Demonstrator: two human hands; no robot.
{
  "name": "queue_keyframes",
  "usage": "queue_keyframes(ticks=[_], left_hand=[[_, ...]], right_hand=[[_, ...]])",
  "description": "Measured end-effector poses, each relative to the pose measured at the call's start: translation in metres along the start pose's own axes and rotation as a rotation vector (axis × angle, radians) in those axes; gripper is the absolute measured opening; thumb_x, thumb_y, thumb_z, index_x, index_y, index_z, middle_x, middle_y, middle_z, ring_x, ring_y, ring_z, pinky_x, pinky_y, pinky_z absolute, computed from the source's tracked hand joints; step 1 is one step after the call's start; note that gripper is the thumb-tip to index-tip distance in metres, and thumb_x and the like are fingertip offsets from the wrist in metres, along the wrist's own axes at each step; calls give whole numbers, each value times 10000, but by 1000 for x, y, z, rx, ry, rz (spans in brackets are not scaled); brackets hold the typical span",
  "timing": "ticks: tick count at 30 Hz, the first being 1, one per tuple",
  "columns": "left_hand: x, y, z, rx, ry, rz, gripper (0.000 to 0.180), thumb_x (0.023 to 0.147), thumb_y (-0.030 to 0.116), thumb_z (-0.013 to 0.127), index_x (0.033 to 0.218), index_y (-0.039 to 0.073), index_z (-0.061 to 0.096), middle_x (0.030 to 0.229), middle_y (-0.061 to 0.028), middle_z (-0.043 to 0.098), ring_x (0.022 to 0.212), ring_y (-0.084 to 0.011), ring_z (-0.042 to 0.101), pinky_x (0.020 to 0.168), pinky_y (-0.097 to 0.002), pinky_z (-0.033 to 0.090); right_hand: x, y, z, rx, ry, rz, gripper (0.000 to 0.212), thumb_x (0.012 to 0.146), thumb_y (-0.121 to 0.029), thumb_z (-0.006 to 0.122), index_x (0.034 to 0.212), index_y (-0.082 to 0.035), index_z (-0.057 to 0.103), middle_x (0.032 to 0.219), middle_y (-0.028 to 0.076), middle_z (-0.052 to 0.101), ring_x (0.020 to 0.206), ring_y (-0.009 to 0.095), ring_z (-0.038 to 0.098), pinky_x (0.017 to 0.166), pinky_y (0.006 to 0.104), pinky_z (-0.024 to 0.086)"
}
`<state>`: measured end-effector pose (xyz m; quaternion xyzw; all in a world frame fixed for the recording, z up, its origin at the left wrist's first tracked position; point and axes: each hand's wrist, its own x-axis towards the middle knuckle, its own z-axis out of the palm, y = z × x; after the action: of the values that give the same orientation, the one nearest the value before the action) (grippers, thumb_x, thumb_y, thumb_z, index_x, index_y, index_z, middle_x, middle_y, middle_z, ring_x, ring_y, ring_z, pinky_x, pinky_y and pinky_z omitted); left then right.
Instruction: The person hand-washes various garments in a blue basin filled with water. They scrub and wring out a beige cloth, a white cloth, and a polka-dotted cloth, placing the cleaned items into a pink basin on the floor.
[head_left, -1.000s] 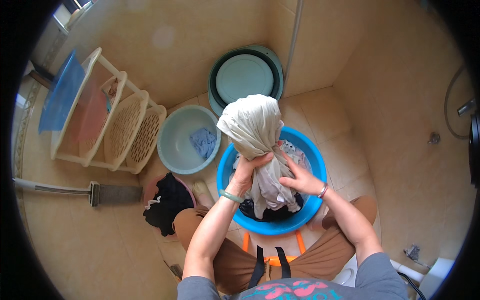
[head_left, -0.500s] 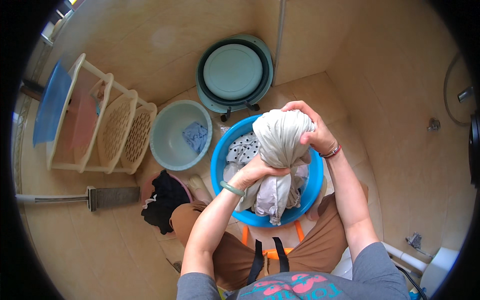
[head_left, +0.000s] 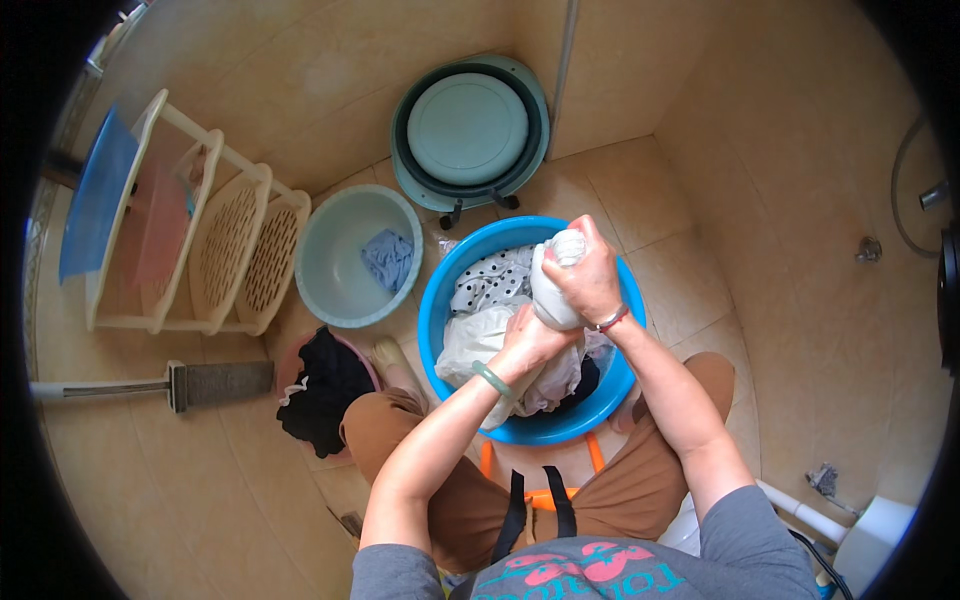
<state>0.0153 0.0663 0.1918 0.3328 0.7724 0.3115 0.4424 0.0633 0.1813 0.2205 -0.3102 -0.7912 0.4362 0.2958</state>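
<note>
Above a large blue basin [head_left: 430,352], both my hands are closed on a white garment [head_left: 551,304] that is bunched and twisted between them. My right hand [head_left: 588,278] grips its upper end, with a tight wad sticking out past the fingers. Lower down, my left hand [head_left: 536,342] wraps round it. Loose folds hang below into the basin. Other clothes lie there: a white cloth with black dots [head_left: 490,281] at the far left, and something dark [head_left: 579,383] at the near right.
A pale green basin [head_left: 312,280] holding a blue cloth [head_left: 387,259] stands left of the blue one. Nearer me, black clothing [head_left: 325,390] spills over a pink basin. A folded green basin [head_left: 468,128] leans at the back. A plastic rack [head_left: 215,250] and mop head [head_left: 222,387] are leftward.
The loose, round bundle is now squeezed into a tight twist. My right hand has closed round its top and turned. More of the garment's lower folds spread leftward over the basin.
</note>
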Motion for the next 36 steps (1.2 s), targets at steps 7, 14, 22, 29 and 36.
queue_keyframes(ticks=[7,14,22,29,36], left_hand=[[14,-22,21,-14,77,-100,810,638,454,759,1272,29,487,1169,-214,601,1107,-337,574,894,-407,458],[2,-10,14,-248,136,172,1334,611,309,841,1460,75,-161,1449,-238,309,1333,-338,360,1083,-380,332],[7,-23,-5,-718,161,224,616,774,233,769,1275,12,486,1210,-76,574,1084,-158,550,938,-303,439],[-4,-13,-38,-866,-225,239,714,745,249,782,1320,-8,446,1248,-84,552,1124,-169,524,988,-303,397],[-12,-4,-50,-990,-466,225,885,687,266,796,1396,1,338,1296,-100,508,1195,-203,479,1032,-329,356]], right_hand=[[-10,37,30,-77,171,89,466,697,-187,753,1046,-35,486,1008,188,563,939,359,569,802,424,467],[-6,34,23,-61,147,202,737,690,-354,809,1255,-46,451,1177,179,489,1102,346,500,940,419,421],[18,12,-29,742,-600,310,809,783,-263,763,1438,-59,333,1383,126,457,1256,219,446,1046,346,359],[37,40,-31,933,-699,182,1135,642,-577,778,1495,-117,185,1539,143,180,1407,307,203,1140,431,182],[37,2,-31,1112,-945,122,974,619,-444,846,1384,-39,401,1443,132,389,1299,255,415,1069,385,348]])
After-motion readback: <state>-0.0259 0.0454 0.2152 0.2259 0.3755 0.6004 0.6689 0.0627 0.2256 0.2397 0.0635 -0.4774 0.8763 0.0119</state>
